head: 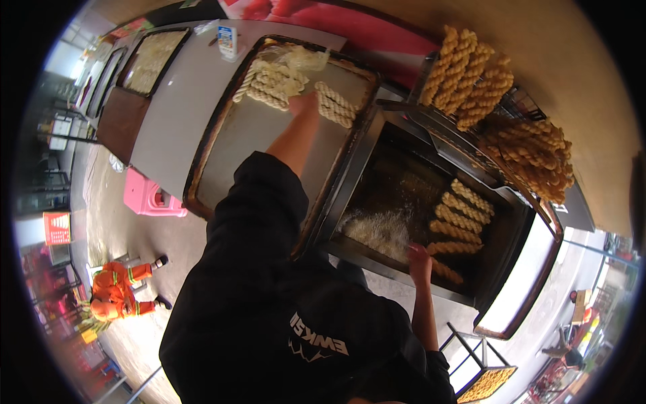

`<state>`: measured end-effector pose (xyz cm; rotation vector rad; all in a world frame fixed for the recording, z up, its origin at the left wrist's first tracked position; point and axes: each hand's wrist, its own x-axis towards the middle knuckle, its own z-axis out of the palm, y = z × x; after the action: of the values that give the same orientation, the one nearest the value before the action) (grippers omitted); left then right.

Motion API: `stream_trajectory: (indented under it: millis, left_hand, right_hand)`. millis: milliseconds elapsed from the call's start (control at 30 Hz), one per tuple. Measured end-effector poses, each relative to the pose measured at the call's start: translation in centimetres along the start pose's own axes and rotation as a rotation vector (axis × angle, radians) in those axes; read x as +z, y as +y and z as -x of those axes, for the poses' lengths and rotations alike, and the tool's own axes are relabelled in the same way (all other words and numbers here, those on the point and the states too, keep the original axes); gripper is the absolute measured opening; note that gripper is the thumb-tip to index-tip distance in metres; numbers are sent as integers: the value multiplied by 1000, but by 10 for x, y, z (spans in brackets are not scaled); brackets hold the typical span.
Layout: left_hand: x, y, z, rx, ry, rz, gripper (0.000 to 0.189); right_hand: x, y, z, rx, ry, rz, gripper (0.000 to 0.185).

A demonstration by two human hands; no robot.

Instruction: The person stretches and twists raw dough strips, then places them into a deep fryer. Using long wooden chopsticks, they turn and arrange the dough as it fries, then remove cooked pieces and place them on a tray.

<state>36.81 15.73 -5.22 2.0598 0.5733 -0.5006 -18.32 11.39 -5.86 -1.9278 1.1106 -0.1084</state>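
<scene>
My left hand (304,102) is at the raw twisted dough sticks on a large metal baking tray (262,146). A pile of pale twists (267,88) lies to its left, and a short row of raw dough twists (335,104) to its right. Its fingers are partly hidden, so a grip is not clear. Above the near side of a deep fryer (404,156) is my right hand (420,258), beside foaming oil (376,232). Whether it holds anything is too blurred to tell. Several golden dough twists (459,217) float in the oil to its right.
Browned twists (467,70) stand in a wire rack behind the fryer, with a darker heap (530,156) beside them. Crumpled clear plastic (305,58) lies on the tray. A pink stool (149,194) stands below the counter. A person in orange workwear (118,288) sits at the left.
</scene>
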Motion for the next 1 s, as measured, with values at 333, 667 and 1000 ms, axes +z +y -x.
stream_trajectory:
  millis: [333, 667, 1000]
  left_hand:
    - [-37, -26, 71, 1100, -87, -345, 32]
    - [-102, -51, 308, 1018, -989, 303, 25]
    - [-110, -132, 427, 937, -1385, 99, 19]
  right_hand:
    - [23, -32, 8, -117, -110, -183, 21]
    - [8, -87, 30, 79, -304, -1213, 40]
    - [-78, -27, 97, 152, -219, -1820, 23]
